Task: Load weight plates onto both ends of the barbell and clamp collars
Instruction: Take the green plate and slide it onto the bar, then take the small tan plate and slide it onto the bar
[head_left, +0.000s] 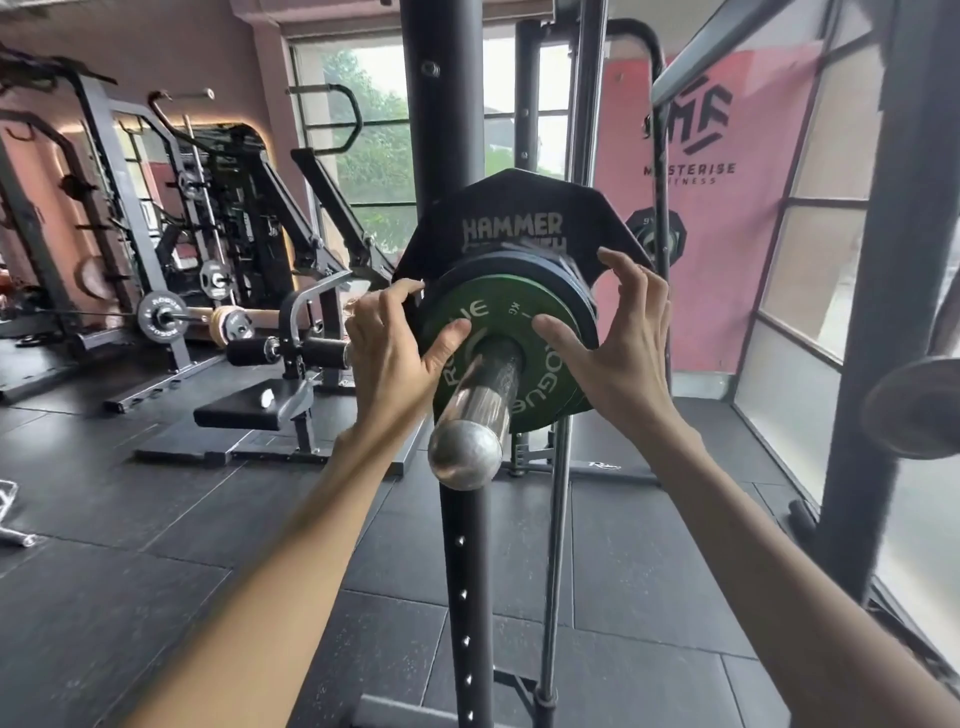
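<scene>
The barbell sleeve (480, 400) points straight at me, its chrome end cap close to the camera. A green Rogue plate (519, 317) sits on the sleeve. Behind it are a blue plate (519, 261) and a large black Hammer plate (511, 200). My left hand (389, 353) holds the green plate at its left rim, thumb on the face and fingers curled round the edge. My right hand (618, 338) is at the right rim, its thumb pressing the green face while its spread fingers are lifted above the edge. No collar shows.
A black rack upright (465, 597) stands just behind the sleeve, with a thin steel rod (553, 545) beside it. Left are a bench machine (280, 384) and racks with loaded bars (161, 314). Another bar end (917, 408) juts in at the right. The floor is black rubber mat.
</scene>
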